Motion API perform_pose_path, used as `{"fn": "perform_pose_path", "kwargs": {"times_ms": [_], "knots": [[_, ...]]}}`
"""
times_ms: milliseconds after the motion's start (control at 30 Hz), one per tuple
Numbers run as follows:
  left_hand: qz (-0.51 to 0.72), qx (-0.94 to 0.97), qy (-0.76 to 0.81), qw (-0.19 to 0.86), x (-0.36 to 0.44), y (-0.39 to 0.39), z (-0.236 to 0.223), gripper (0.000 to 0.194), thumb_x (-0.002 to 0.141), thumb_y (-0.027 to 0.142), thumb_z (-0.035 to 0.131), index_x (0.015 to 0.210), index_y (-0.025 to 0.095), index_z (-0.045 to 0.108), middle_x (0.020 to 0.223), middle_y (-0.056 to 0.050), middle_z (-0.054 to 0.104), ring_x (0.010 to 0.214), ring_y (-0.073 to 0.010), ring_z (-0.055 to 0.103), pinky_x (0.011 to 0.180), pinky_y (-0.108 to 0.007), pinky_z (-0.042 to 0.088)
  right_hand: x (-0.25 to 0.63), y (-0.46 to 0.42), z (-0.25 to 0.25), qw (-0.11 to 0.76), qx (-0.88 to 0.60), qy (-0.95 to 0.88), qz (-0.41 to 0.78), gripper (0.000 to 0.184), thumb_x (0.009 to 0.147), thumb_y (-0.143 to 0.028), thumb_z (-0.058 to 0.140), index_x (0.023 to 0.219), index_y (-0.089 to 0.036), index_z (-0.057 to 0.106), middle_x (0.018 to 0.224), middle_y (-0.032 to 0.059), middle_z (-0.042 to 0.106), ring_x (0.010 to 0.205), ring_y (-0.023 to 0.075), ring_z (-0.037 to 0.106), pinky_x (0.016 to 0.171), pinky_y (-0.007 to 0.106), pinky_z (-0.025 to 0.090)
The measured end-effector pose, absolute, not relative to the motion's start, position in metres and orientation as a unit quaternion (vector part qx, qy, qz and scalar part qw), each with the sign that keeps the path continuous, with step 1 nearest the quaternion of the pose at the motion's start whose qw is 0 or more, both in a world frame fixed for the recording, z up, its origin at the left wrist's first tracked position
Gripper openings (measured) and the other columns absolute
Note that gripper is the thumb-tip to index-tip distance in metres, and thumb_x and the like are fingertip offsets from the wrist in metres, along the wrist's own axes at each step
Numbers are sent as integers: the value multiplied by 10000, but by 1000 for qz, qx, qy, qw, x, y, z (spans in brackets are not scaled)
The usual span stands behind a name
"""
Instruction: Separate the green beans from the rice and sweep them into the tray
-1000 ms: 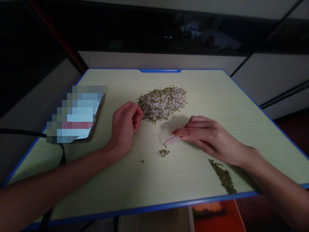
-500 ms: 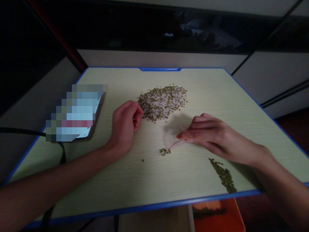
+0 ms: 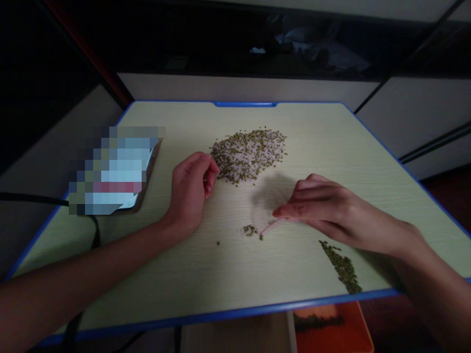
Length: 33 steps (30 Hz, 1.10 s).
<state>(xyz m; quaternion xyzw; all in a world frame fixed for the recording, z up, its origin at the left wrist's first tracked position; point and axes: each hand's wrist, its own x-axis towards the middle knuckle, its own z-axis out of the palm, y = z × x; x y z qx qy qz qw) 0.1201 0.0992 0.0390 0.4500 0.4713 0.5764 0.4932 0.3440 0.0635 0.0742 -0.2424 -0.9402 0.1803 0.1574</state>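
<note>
Right hand [image 3: 324, 211], right of centre: thumb and forefinger pinched narrow around slim pale stick [image 3: 272, 225], remaining fingers folded behind. Stick slanting down and leftward, tip at single green bean [image 3: 261, 237] on pale wood-grain table [image 3: 176, 289]; exact contact too fine to tell. Just left of that tip, small cluster [image 3: 250, 229] of green beans with whitish grains among them. Farther left and slightly nearer, stray bean [image 3: 218, 243], well apart from the others. Beyond, toward the far side, large mixed pile [image 3: 250, 154] of green beans and pale grains, spread in a broad oval with loose pieces about its margin. Left hand [image 3: 189, 189] at the left end of this pile, fingers curled inward; curl too closed to tell whether anything within, fingertips against or just beside the pile. Nearer than the right hand, by the front edge, narrow wedge-shaped heap [image 3: 344, 267] of green beans. Far left, dark-cased device [image 3: 128, 202] with lit, pixelated screen; close by, black cable [image 3: 96, 233]. Around the table, blue rim [image 3: 228, 318]. Below its front stretch, pale container [image 3: 235, 338] and orange container [image 3: 334, 338], both partly hidden. Behind, glossy dark panel [image 3: 202, 49] above pale band [image 3: 235, 87].
</note>
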Motion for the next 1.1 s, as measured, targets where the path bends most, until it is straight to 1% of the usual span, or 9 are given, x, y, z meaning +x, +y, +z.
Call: {"fn": "perform_pose_path", "kwargs": {"times_ms": [133,267,333,433,500,600,833,1000,1100], "knots": [[575,447,473,495,120,99,40,218,750,173,489,533,172,510,421,40,383,383,-62,321,354,-201,197,344,62,74,154,-235,-943,181,265,939,-170,393,1077,-173,620,877,56,689,799,170,555,747,316,339],[573,445,479,494,120,99,40,221,750,174,491,530,173,512,425,38,384,383,-62,323,356,-204,196,343,62,71,166,-244,-941,168,288,943,-191,379,1074,-143,630,824,73,687,758,173,552,723,320,365],[571,445,483,494,120,99,40,220,750,172,491,530,174,509,427,40,382,383,-61,325,357,-202,198,342,62,71,172,-258,-936,168,287,938,-193,390,1062,-152,645,811,71,690,752,172,560,721,320,380],[572,446,481,492,120,99,41,222,750,180,490,529,174,509,423,42,382,378,-60,324,355,-201,197,341,62,71,177,-269,-930,179,285,924,-159,411,1043,-210,665,864,45,707,763,155,593,771,321,398],[573,448,479,492,121,99,41,223,749,186,491,527,174,511,419,42,383,378,-61,324,353,-201,198,341,62,71,177,-275,-927,181,290,918,-146,421,1051,-226,665,897,37,716,771,152,617,812,332,409],[572,448,478,494,120,99,41,221,748,184,495,528,175,513,418,40,386,379,-63,324,353,-202,198,341,61,71,176,-290,-925,174,287,912,-147,431,1074,-211,659,947,47,724,804,170,643,856,365,425],[570,454,473,495,120,100,40,230,759,177,495,530,177,515,421,38,388,376,-65,323,352,-205,198,340,60,68,175,-310,-923,147,299,901,-146,437,1117,-161,643,1039,85,709,878,209,657,889,420,455],[570,448,475,498,120,99,40,235,760,171,492,526,176,515,417,37,388,375,-64,324,351,-204,197,338,60,69,173,-308,-925,140,292,907,-146,428,1094,-142,653,1035,86,709,886,198,656,899,387,457],[570,450,472,499,119,99,40,230,762,176,497,533,174,515,420,38,391,377,-61,329,353,-199,203,338,60,70,174,-296,-927,151,283,908,-136,432,1060,-154,669,1027,81,711,879,186,655,903,368,442]]}}
